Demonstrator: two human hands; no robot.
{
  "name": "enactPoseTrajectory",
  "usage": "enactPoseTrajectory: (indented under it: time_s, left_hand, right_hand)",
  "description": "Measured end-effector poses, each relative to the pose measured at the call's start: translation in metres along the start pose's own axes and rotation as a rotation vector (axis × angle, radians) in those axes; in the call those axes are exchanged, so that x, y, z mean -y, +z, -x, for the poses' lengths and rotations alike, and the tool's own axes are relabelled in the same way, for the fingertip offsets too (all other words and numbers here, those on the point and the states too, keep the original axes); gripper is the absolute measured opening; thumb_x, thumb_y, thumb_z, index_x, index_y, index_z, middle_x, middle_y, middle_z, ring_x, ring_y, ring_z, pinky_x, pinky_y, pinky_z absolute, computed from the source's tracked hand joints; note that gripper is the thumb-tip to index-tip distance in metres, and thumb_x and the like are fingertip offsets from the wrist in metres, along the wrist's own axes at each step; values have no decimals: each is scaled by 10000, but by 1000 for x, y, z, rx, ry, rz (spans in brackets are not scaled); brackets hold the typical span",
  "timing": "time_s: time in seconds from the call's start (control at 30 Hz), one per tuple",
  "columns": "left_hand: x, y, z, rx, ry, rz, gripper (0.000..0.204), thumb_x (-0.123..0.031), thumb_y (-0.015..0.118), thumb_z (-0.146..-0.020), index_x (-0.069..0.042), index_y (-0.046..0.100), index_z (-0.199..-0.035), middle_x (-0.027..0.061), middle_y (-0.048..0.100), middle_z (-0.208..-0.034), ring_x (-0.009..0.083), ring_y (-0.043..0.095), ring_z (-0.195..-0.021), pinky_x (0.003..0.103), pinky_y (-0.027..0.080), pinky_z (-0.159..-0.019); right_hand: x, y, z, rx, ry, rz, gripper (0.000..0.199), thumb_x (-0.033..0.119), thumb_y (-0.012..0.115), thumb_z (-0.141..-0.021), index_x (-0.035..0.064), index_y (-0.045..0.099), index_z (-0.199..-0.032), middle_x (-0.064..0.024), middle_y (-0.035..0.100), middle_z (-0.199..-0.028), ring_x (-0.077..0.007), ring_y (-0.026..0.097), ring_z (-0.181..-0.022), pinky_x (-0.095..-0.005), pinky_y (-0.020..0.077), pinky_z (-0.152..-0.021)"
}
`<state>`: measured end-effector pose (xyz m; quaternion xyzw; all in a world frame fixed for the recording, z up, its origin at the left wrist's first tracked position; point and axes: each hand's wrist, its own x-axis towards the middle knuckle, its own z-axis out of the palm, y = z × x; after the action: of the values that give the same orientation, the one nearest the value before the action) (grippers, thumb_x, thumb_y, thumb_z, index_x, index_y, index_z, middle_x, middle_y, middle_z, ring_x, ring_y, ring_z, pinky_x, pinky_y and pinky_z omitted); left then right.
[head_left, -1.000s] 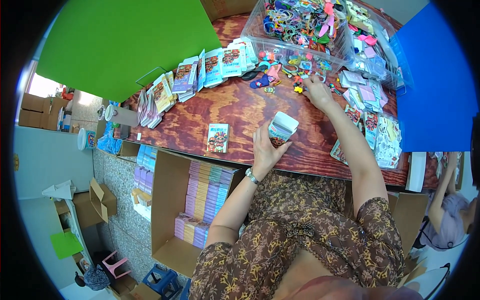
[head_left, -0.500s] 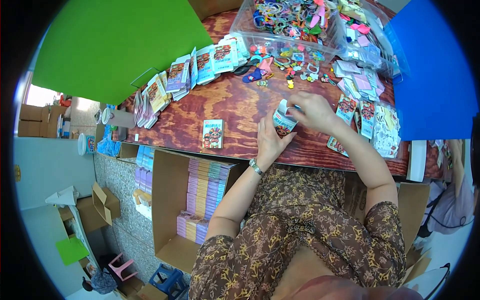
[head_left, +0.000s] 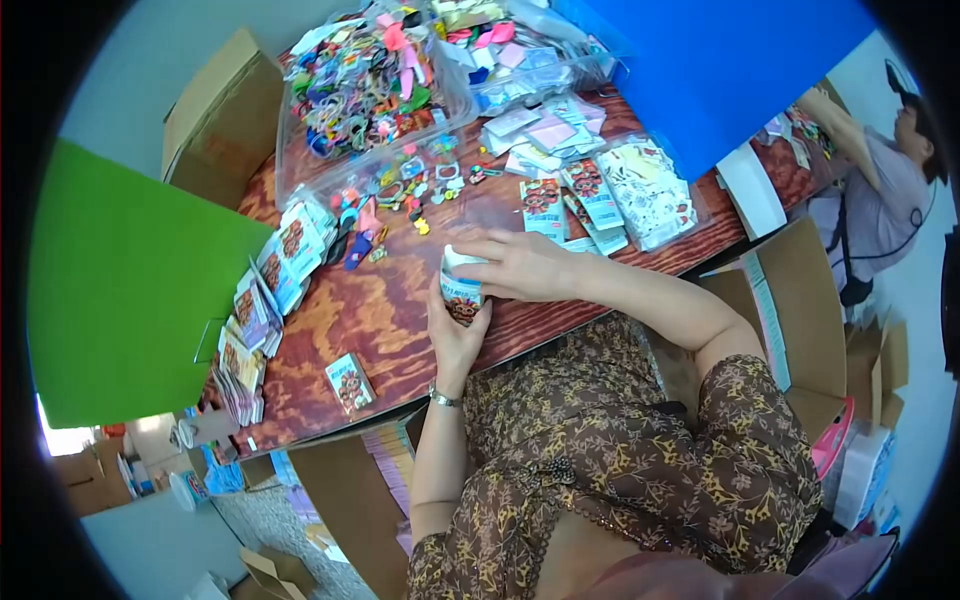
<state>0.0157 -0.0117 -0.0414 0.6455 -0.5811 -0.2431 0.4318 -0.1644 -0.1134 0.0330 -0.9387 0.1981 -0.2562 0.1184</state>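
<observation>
A small upright light-blue and white box (head_left: 462, 302) with cartoon figures stands in my left hand (head_left: 452, 335), whose fingers and thumb wrap its sides. Its white top flap is raised. My right hand (head_left: 525, 265) reaches across from the right, fingers stretched over the top of the box; they are slightly blurred, and I see nothing held in them. Another small box (head_left: 349, 383) lies flat near the table edge, left of my left hand. Beyond the hands, small colourful trinkets (head_left: 400, 195) are scattered on the wooden table (head_left: 390, 310).
A row of packs (head_left: 285, 258) curves along the left, beside a green board (head_left: 140, 290). Clear bins (head_left: 460, 105) hold hair ties and packets at the back. Blue-white boxes (head_left: 542, 208) and a tray of white pieces (head_left: 648, 190) lie right, near a blue board (head_left: 720, 70). Another person (head_left: 880, 190) works far right.
The view has turned, so the table appears rotated and shifted left. My right hand has gone from a pinch at the box's opening to fingers laid over its top. My left hand keeps the box.
</observation>
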Motion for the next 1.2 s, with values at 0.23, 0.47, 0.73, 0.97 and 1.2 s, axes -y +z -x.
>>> enactPoseTrajectory:
  time_s: [0.23, 0.47, 0.73, 0.97, 1.2]
  left_hand:
    - [0, 3, -7, 7, -56, 158, 853, -189, 844, -748, 5, 411, -1456, 187, 587, -1301, 306, 597, -1177, 407, 472, -1009]
    - [3, 12, -4, 36, -38, 95, 858, -183, 850, -743, -1, 417, -1461, 197, 571, -1330, 314, 586, -1197, 417, 467, -1023]
    - [3, 7, -2, 31, -81, 105, 848, -168, 854, -744, -8, 425, -1458, 187, 581, -1319, 309, 589, -1198, 409, 477, -1020]
    - [0, 9, -1, 33, -68, 137, 849, -172, 856, -747, -7, 423, -1459, 185, 585, -1314, 293, 593, -1194, 402, 482, -1011]
    - [3, 7, 0, 38, -75, 144, 849, -170, 854, -745, -7, 422, -1458, 187, 579, -1318, 298, 592, -1192, 404, 481, -1010]
  right_hand:
    - [-122, -91, 118, -238, 661, 284, 317, 185, 718, -890, 87, 694, -1190, -119, 713, -1089, -307, 668, -1019, -425, 550, -828]
    - [-167, -71, 159, 38, 849, 650, 168, 203, 691, -895, 125, 711, -1042, -61, 684, -1125, -303, 622, -1103, -442, 548, -875]
    - [-167, -84, 164, -22, 780, 407, 123, 212, 703, -886, 102, 738, -926, -78, 702, -1029, -293, 657, -1004, -413, 543, -832]
    - [-159, -108, 164, -161, 722, 281, 172, 206, 719, -881, 76, 741, -991, -115, 716, -943, -325, 684, -888, -426, 537, -785]
    - [-138, -109, 153, 58, 918, -168, 258, 154, 733, -870, 58, 715, -1110, -130, 724, -885, -273, 698, -774, -378, 537, -697]
